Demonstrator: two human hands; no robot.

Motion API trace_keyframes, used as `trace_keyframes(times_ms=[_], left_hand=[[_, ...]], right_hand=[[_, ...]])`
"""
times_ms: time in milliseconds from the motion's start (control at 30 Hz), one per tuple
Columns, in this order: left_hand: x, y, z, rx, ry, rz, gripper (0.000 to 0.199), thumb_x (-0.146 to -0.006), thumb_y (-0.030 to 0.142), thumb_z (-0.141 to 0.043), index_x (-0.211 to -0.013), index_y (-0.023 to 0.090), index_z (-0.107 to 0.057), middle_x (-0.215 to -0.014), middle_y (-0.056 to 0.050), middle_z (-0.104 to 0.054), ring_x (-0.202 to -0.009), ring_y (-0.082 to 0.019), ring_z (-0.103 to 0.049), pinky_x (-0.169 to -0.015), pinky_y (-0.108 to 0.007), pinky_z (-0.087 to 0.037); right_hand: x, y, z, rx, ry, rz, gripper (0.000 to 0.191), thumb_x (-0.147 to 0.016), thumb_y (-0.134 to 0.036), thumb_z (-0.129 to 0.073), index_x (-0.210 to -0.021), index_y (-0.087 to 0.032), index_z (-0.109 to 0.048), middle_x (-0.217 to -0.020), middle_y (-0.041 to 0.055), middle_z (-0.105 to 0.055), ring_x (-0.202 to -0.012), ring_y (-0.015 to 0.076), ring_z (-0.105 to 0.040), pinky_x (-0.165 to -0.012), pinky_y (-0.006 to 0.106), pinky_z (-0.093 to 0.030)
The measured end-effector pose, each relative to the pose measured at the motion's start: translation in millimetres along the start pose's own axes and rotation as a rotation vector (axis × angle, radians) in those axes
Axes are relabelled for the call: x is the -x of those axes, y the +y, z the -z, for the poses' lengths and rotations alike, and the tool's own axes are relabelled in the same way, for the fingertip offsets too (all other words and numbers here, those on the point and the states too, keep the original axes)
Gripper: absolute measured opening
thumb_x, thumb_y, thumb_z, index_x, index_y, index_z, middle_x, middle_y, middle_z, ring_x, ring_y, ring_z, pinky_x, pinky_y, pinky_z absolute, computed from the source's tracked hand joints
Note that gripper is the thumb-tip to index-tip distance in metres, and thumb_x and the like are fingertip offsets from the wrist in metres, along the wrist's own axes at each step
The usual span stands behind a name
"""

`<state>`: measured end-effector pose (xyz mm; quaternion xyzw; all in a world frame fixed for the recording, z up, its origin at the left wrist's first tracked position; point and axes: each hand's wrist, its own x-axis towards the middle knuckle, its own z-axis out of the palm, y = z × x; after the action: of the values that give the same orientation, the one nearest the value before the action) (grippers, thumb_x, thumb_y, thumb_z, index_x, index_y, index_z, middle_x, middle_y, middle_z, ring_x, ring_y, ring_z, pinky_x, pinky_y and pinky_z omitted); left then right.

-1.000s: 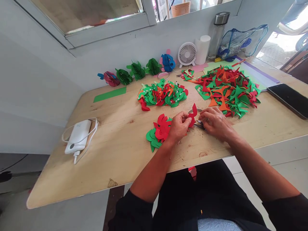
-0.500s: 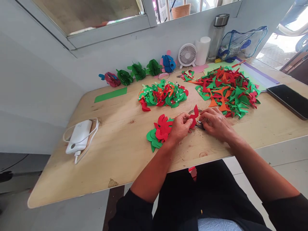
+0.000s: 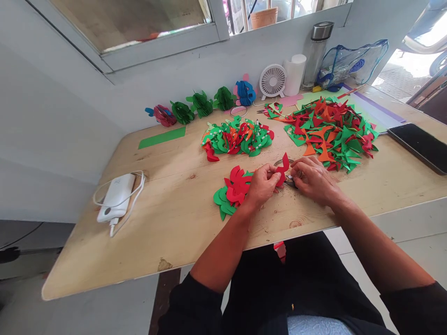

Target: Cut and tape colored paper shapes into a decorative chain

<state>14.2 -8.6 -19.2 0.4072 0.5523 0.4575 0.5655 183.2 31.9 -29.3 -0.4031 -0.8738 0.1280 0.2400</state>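
My left hand (image 3: 262, 185) pinches a curved red paper cutout (image 3: 284, 164) by its lower part, the pointed tip standing up. Close on its right is my right hand (image 3: 312, 179), fingers drawn together at a tiny whitish bit whose kind I cannot make out. Under the right fingertips lies a dark tool (image 3: 290, 183), mostly covered. A ring-shaped object (image 3: 279, 162) shows partly behind the hands. Beside my left hand, a pile of red cutouts (image 3: 238, 186) overlaps several green cutouts (image 3: 222, 201) on the wooden table (image 3: 174, 200).
Farther back are a pile of patterned cutouts (image 3: 239, 137) and a heap of paper scraps (image 3: 331, 132). A phone (image 3: 421, 145) lies right, a white power bank (image 3: 116, 197) left. Folded paper figures (image 3: 200, 103), a small fan (image 3: 273, 81) and a bottle (image 3: 314, 58) line the wall.
Both hands keep almost the same pose around the red cutout. The whole view has shifted very slightly.
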Motion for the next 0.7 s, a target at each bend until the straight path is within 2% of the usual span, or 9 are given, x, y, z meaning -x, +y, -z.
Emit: trace_keyframes(times_ms=[167, 467, 700], left_hand=[[1.1, 1.0, -0.3, 0.004, 0.004, 0.007, 0.007, -0.078, 0.013, -0.054, -0.073, 0.016, -0.051, -0.058, 0.001, -0.062, -0.048, -0.010, -0.060, -0.041, -0.016, -0.042], [0.5, 0.1, 0.4, 0.011, -0.004, 0.008, 0.006, -0.077, 0.015, -0.056, -0.074, 0.016, -0.051, -0.059, 0.001, -0.063, -0.048, -0.010, -0.061, -0.041, -0.015, -0.041], [-1.2, -2.2, -0.5, 0.022, 0.013, -0.005, 0.007, -0.076, 0.014, -0.057, -0.072, 0.016, -0.051, -0.060, 0.001, -0.063, -0.045, -0.010, -0.059, -0.039, -0.016, -0.041]], right_hand=[[-0.1, 1.0, 0.2, -0.007, -0.002, 0.010, 0.006, -0.075, -0.016, -0.055, -0.076, -0.022, -0.057, -0.098, 0.0082, -0.065, -0.098, 0.0274, -0.053, -0.079, 0.041, -0.043], [0.5, 2.6, -0.4, -0.020, 0.023, 0.013, 0.006, -0.080, -0.017, -0.052, -0.078, -0.023, -0.053, -0.091, 0.0083, -0.063, -0.095, 0.0270, -0.053, -0.077, 0.041, -0.043], [0.9, 2.7, -1.0, -0.001, 0.022, 0.007, 0.005, -0.081, -0.018, -0.050, -0.078, -0.022, -0.051, -0.093, 0.0094, -0.063, -0.096, 0.0273, -0.052, -0.078, 0.041, -0.043]])
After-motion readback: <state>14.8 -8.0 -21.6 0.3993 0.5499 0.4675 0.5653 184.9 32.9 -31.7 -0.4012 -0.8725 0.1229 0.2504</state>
